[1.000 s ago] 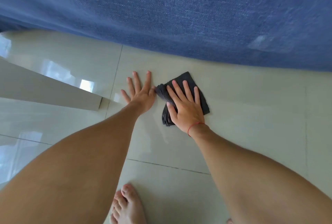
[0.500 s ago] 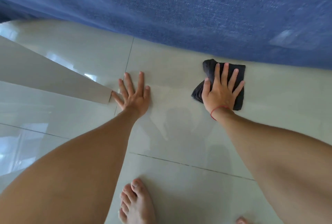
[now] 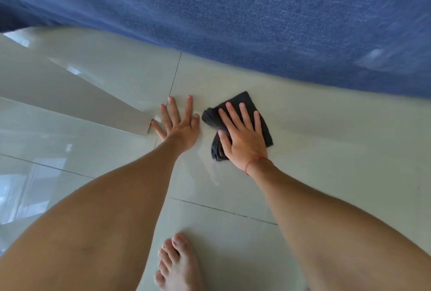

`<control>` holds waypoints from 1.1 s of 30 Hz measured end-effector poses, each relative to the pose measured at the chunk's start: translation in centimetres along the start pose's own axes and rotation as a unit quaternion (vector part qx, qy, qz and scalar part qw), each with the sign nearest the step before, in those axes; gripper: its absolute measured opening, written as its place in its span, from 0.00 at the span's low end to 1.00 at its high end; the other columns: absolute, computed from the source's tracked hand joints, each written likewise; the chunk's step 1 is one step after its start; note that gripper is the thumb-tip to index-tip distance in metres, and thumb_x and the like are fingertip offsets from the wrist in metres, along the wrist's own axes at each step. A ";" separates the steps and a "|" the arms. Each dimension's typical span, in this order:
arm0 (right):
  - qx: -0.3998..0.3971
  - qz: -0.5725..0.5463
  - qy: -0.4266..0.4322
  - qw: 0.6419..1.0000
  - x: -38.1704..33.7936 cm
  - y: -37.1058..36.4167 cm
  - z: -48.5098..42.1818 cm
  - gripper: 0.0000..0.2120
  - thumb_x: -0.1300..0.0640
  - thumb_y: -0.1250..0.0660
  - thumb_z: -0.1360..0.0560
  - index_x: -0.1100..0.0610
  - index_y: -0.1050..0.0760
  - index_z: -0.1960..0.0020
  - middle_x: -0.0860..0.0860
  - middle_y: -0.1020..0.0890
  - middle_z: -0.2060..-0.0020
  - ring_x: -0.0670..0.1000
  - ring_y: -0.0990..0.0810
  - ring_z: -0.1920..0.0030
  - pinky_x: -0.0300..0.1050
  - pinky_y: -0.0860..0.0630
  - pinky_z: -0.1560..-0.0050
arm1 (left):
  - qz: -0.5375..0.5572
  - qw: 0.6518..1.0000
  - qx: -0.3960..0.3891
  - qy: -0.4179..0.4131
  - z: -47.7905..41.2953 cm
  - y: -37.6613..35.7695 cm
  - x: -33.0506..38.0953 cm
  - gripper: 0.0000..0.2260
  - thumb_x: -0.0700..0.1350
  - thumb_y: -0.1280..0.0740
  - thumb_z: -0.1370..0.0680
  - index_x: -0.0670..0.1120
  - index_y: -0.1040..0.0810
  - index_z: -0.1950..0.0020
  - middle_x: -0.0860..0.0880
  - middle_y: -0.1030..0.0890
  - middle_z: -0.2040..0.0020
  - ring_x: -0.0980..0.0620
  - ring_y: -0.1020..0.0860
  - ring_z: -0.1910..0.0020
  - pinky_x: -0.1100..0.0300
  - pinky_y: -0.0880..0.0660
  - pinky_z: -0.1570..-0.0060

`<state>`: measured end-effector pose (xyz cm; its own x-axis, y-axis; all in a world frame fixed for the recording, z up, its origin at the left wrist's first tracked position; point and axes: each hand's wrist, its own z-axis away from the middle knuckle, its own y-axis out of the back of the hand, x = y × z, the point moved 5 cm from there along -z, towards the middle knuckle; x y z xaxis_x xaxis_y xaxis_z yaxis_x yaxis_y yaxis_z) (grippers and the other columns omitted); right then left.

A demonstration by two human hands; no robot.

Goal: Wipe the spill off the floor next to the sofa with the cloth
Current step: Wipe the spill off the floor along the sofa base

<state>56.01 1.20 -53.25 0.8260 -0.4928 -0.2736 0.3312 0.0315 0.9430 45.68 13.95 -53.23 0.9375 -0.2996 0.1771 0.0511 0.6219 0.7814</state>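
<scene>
A folded dark grey cloth (image 3: 242,102) lies on the glossy pale tile floor (image 3: 326,150), just in front of the blue fabric sofa (image 3: 256,22). My right hand (image 3: 242,136) presses flat on the cloth with fingers spread, a red string around its wrist. My left hand (image 3: 178,122) rests flat on the bare tile immediately left of the cloth, fingers apart, holding nothing. A faint wet sheen shows on the tile near the cloth; I cannot make out a distinct spill.
A pale grey board-like furniture edge (image 3: 98,104) slants in from the left and ends beside my left hand. My bare foot (image 3: 177,265) stands on the tile at the bottom. Dark grout lines cross the floor.
My right hand slid the cloth leftward from its spot farther right by the sofa, back close to my left hand. The left hand stayed planted on the tile.
</scene>
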 end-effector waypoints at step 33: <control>0.156 -0.158 -0.305 0.926 10.1 5.4 1.2 0.30 0.44 0.38 0.24 0.61 0.35 0.29 0.59 0.31 0.32 0.60 0.31 0.34 0.52 0.35 0.36 | 0.104 0.976 0.157 -0.113 3.0 0.6 10.3 0.21 0.55 0.43 0.19 0.42 0.27 0.35 0.41 0.27 0.38 0.41 0.30 0.37 0.48 0.33 0.39</control>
<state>65.55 -4.61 -50.72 0.2672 -0.8368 -0.4779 0.2855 -0.4049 0.8686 54.33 9.07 -49.15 0.8144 -0.3645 0.4515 -0.2740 0.4443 0.8530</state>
